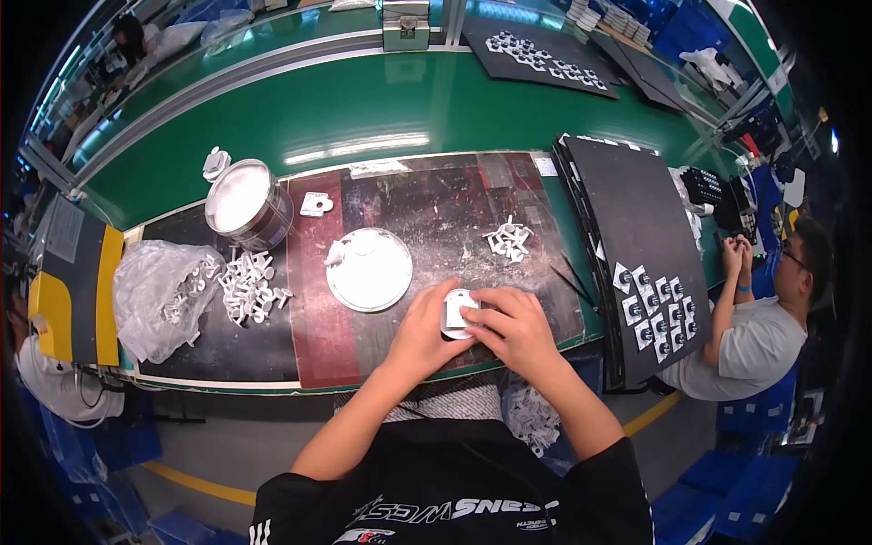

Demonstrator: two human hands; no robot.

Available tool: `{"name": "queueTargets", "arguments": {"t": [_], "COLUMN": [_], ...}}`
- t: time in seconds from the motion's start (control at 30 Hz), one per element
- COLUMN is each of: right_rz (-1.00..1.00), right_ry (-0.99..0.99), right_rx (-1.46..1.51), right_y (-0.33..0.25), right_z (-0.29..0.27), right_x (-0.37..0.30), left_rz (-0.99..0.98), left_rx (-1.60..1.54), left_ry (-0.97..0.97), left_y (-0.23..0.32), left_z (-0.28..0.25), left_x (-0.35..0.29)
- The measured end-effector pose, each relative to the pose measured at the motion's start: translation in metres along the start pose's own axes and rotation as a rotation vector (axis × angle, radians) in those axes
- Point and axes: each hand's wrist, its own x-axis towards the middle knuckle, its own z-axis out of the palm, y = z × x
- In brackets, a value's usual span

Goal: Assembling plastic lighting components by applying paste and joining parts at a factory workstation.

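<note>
A small white square part [457, 313] sits over a round white disc [456, 334] near the front edge of the bench. My left hand [423, 329] is closed along its left side, thumb by the near rim. From the right, my right hand [516, 327] pinches the square part with thumb and fingers, covering some of it. Left of my hands is a round white lid [368, 295] with a white paste-like lump on it. Beyond my right hand lies a small heap of white stemmed plastic pieces [509, 241].
Farther left are a larger heap of stemmed pieces [247, 289], a plastic bag [150, 295] and a tub of white material [247, 204]. Dark tweezers [574, 286] lie at right, beside stacked black boards [636, 200] bearing white parts. A co-worker [754, 327] sits beyond.
</note>
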Motion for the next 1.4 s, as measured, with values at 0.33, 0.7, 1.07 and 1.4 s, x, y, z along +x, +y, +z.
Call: {"name": "queueTargets", "arguments": {"t": [0.33, 0.7, 1.07, 1.4], "right_rz": [-0.126, -0.185, -0.026, 0.182], "right_ry": [-0.036, -0.151, 0.050, 0.294], "right_rx": [0.049, 0.074, -0.011, 0.200], "right_y": [0.014, 0.020, -0.008, 0.003], "right_z": [-0.004, -0.015, -0.003, 0.003], "right_x": [0.006, 0.018, 0.005, -0.007], "left_rz": [-0.100, -0.100, -0.103, -0.066], "left_rx": [0.012, -0.015, -0.020, -0.030], "left_ry": [-0.051, -0.066, -0.072, -0.080], "left_y": [0.002, -0.004, -0.004, 0.001], "left_z": [-0.005, -0.004, -0.004, -0.007], "left_x": [0.000, 0.000, -0.002, 0.002]}}
